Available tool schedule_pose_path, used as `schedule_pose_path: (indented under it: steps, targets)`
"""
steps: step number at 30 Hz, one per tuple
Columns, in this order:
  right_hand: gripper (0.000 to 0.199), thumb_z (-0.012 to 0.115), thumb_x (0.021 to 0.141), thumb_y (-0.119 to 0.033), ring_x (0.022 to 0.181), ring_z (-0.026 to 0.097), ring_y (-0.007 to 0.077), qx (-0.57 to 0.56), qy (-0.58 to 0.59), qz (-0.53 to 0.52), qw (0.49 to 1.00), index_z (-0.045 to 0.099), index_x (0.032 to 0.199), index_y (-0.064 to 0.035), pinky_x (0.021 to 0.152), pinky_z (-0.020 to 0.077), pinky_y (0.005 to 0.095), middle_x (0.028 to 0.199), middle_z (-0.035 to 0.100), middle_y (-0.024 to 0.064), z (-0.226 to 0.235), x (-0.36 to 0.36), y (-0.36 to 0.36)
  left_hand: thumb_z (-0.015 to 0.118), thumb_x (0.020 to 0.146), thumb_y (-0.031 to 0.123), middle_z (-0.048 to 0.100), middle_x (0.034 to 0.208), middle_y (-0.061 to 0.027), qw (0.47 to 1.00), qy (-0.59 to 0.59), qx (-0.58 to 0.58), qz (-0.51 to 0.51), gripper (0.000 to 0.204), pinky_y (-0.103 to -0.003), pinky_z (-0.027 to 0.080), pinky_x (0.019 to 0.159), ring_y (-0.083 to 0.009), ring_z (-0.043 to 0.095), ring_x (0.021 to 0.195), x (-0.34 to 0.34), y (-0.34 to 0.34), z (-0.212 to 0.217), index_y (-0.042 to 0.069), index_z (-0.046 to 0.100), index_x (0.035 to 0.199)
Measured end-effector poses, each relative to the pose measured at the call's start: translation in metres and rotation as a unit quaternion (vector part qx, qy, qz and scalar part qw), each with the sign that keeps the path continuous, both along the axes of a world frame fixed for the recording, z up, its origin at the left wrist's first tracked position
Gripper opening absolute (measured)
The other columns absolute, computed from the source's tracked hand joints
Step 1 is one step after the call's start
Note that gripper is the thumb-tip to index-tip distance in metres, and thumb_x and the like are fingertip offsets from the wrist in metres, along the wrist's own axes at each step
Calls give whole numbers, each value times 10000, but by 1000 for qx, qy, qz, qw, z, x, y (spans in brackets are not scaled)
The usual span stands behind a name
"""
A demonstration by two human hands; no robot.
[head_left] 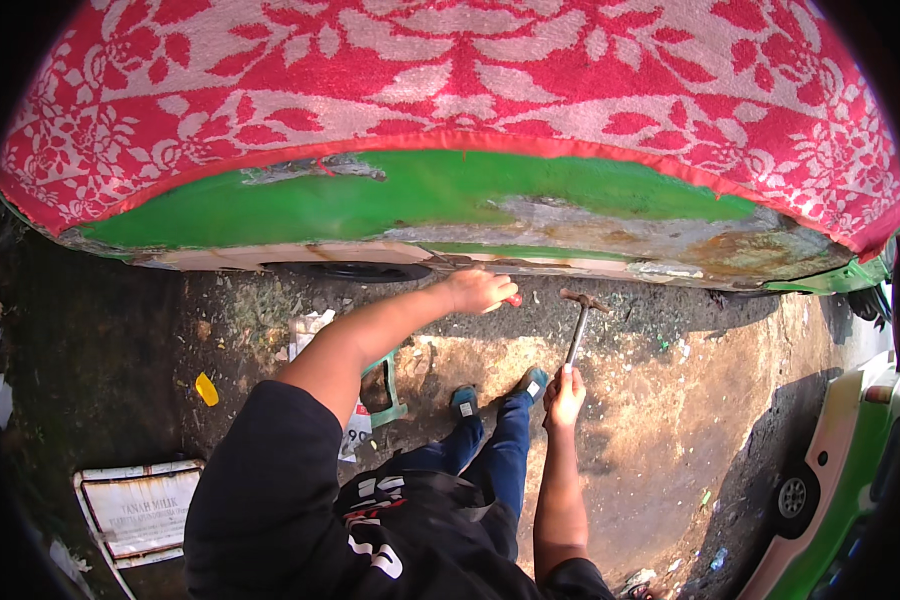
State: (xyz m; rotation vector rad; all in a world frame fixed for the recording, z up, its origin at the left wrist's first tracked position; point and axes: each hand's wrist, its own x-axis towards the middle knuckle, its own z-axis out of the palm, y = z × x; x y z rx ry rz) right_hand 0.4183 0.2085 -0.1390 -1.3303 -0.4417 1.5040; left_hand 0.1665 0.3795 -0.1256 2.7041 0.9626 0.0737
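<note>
Figure: head view, looking down at bodywork on a vehicle.

I see the large green vehicle body panel (390,195), draped above with a red-and-white floral cloth (470,70); its lower sill (610,245) is rusted, flaking and stripped to bare metal. My left hand (478,290) is clenched around a small red-handled tool (513,299), its tip against the underside of the sill. My right hand (565,395) grips the shaft of a metal hammer (578,325), its head raised just beside the red tool and just below the sill.

Risks, as I judge them: a hammer blow landing off the tool could strike the left knuckles, since head and hand sit so near; the corroded sill may tear rather than shape; loose flakes could fall toward the face.

The ground (630,420) is bare packed earth littered with paint chips. A green plastic stool (388,385) stands under me, a white sign board (135,510) lies at lower left, and a second green-and-white vehicle (840,470) is parked at lower right.
</note>
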Motion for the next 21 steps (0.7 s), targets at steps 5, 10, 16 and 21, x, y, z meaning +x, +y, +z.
schedule_pose_path:
  steps: [5,10,16,21]
  targets:
    - [328,499,994,-357,366,276,47,-2,-11,-18,1000,456,758,-133,321,224,214,521,335,-51,-8,-13,2,579,832,170,562,856,-62,994,-20,95,-60,308,-377,536,567,-257,659,651,0,-1,1,205,551,1136]
    - [336,500,991,-369,354,281,52,-9,-15,-17,1000,463,758,-130,313,223,218,517,361,-43,-13,-20,-2,518,839,133,573,798,-58,992,-18,116,-55,318,-373,534,556,-242,653,612,-5,3,-10,229,559,1139]
    - [323,483,1000,-358,357,295,52,-38,-14,-2,999,490,785,-117,313,231,219,526,394,-36,-18,-36,-7,517,837,141,578,694,-39,982,-13,168,-88,264,-360,525,502,-235,641,568,-4,16,-7,206,567,1088]
    - [306,425,1026,-335,382,305,49,-28,36,-14,999,561,1107,-72,334,250,221,538,370,-40,1,-54,-10,539,852,179,605,708,-52,989,-30,135,-50,141,-390,539,540,-270,655,632,0,24,0,172,564,991]
